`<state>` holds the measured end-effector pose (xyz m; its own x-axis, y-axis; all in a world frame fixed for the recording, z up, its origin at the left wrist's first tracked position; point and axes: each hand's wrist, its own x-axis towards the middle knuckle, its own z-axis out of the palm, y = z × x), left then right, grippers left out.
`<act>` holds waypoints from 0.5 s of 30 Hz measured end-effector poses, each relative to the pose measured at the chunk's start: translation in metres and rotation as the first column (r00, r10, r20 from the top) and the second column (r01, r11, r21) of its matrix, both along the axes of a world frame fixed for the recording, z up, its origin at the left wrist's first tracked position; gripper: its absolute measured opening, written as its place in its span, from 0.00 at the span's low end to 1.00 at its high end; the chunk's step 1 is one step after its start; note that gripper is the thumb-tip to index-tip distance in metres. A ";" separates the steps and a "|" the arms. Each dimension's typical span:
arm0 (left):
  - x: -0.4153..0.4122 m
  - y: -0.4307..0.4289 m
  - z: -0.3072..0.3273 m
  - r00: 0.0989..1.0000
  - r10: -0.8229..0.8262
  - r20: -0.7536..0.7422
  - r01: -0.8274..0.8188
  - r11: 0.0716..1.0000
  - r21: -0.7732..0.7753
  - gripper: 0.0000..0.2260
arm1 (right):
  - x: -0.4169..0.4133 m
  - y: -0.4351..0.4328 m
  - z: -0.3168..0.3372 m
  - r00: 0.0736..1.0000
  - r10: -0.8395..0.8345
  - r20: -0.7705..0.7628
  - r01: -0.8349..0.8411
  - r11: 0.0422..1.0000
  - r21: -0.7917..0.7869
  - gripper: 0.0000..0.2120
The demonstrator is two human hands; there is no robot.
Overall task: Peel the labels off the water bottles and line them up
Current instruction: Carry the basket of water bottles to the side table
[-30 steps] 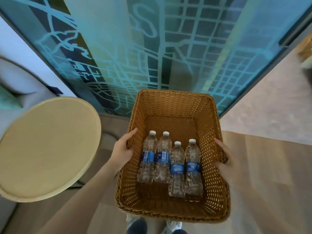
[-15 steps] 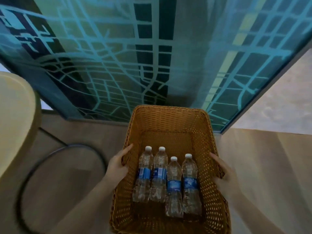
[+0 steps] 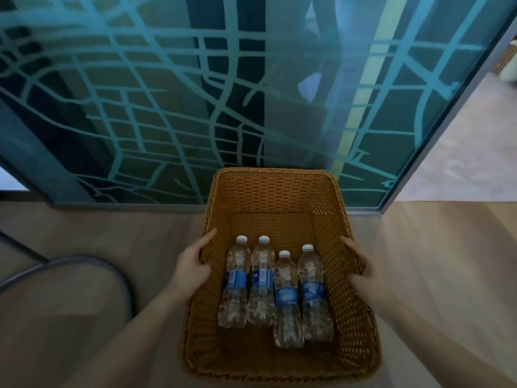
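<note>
A: quick one. What have the hands got?
B: left hand (image 3: 193,266) curled on the left wall of the wicker basket (image 3: 268,189), fingers along the rim. right hand (image 3: 361,264) same on the right wall. Both closed on the basket, neither on a bottle
A: bottles?
B: four water bottles (image 3: 285,298) lying flat on the basket floor, side by side, touching, white caps pointing away from the person. Blue labels (image 3: 286,295) on all four, none peeled
A: basket resting on anything?
B: can't tell if it's on the floor (image 3: 98,303) or held above it. Patterned glass partition (image 3: 195,107) just behind, a dark metal ring (image 3: 70,261) on the floor to the left
A: so step in hand?
B: my read: carrying or setting down the basket, peeling not started
A: how to do it well?
B: keep it level with both grips even so the bottles don't roll to one end. Set it down flat near a clear surface. Then take one bottle at a time, find the label seam, peel along it, stand the bottle upright to start the row
</note>
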<state>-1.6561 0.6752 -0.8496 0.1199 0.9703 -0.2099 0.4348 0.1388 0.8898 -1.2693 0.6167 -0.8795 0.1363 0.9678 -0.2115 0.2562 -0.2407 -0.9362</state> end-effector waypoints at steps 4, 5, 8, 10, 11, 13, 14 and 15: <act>0.001 0.015 -0.017 1.000 0.016 -0.019 -0.017 1.000 -0.020 0.38 | 0.004 0.009 -0.008 1.000 -0.013 0.022 0.014 0.999 -0.032 0.40; 0.000 0.016 -0.020 1.000 0.016 -0.023 -0.016 0.999 -0.029 0.38 | 0.004 0.010 -0.009 0.999 -0.007 0.032 0.008 0.999 -0.034 0.40; -0.001 0.016 -0.024 0.998 0.023 -0.050 -0.024 0.999 -0.032 0.38 | -0.001 0.009 -0.010 0.997 -0.006 0.072 0.006 1.000 -0.003 0.39; 0.000 0.016 -0.028 0.996 0.054 -0.077 -0.055 0.998 -0.017 0.38 | -0.004 0.009 -0.011 0.997 -0.015 0.082 0.014 1.000 0.006 0.38; 0.001 0.015 -0.030 0.993 0.064 -0.098 -0.065 0.998 0.000 0.38 | -0.005 0.010 -0.012 0.996 -0.021 0.086 0.021 1.000 0.003 0.38; 0.001 0.016 -0.034 0.989 0.067 -0.129 -0.064 0.997 0.031 0.38 | -0.005 0.012 -0.013 0.994 -0.020 0.103 0.021 1.000 -0.002 0.38; 0.001 0.016 -0.035 0.989 0.066 -0.134 -0.061 0.997 0.040 0.37 | -0.005 0.013 -0.014 0.994 -0.016 0.112 0.017 1.000 -0.001 0.38; 0.001 0.016 -0.036 0.988 0.063 -0.140 -0.057 0.997 0.047 0.37 | -0.005 0.013 -0.015 0.992 -0.014 0.125 0.014 1.000 0.004 0.39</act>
<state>-1.6550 0.6912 -0.8858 0.0329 0.9833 -0.1790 0.5485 0.1319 0.8257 -1.2742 0.6301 -0.8940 0.1752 0.9662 -0.1891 0.3679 -0.2424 -0.8977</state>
